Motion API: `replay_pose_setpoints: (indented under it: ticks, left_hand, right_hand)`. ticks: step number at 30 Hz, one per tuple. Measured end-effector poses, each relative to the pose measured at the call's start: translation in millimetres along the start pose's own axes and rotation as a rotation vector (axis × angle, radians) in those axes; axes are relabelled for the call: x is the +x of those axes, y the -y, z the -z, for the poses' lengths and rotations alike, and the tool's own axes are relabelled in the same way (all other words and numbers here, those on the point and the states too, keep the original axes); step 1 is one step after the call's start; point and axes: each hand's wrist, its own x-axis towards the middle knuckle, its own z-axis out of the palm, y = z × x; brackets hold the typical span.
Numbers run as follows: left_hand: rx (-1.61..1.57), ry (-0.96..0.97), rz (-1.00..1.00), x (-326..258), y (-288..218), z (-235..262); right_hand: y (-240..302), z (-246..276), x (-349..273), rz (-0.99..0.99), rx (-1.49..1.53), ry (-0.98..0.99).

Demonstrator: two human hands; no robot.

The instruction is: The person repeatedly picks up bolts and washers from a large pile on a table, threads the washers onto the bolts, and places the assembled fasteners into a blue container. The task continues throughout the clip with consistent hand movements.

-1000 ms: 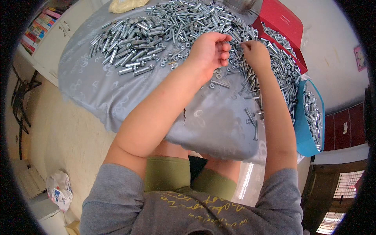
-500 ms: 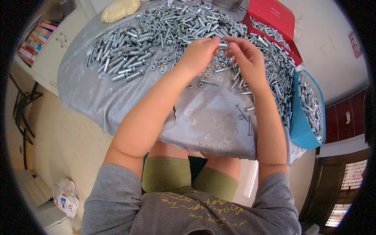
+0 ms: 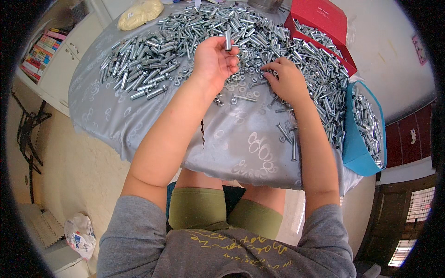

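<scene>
My left hand (image 3: 212, 65), palm turned up, pinches a shiny metal sleeve (image 3: 228, 41) upright between thumb and fingers. Below it lie loose hex nuts and washers (image 3: 238, 78). My right hand (image 3: 288, 79) reaches low over the nuts beside the heap, thumb and forefinger apart, and I see nothing held in it. A loose bolt (image 3: 258, 84) lies close to its thumb. Assembled sleeve anchors (image 3: 139, 65) are piled to the left. A large heap of metal sleeves and bolts (image 3: 222, 23) spreads over the far and right parts of the table.
A grey patterned cloth (image 3: 227, 139) covers the round table. A red box (image 3: 320, 21) and a blue container (image 3: 366, 129), both with metal parts in them, stand at the right. Several bolts (image 3: 292, 143) lie near my right forearm. A pale yellow bag (image 3: 139, 15) is at the far left.
My hands, close together at the metal sleeve before, have moved apart. The left has shifted left, holding the sleeve upright; the right has dropped nearer, down toward the nuts.
</scene>
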Motion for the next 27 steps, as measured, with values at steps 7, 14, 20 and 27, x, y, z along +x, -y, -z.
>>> replay_pose_setpoints:
  ticks: [7,14,20,27]
  left_hand:
    - [0.028,0.051,0.053,5,2,5]
    - [0.042,0.038,0.064,0,2,1]
    - [0.029,0.062,0.063,2,2,3]
    - [0.087,0.154,0.137,0,2,1]
  right_hand:
    - [7,7,3,-0.058,-0.063,0.068]
    - [11,14,3,-0.070,0.106,0.173]
    - [14,19,1,0.088,0.104,0.195]
    - [22,13,-1,0.138,0.097,0.206]
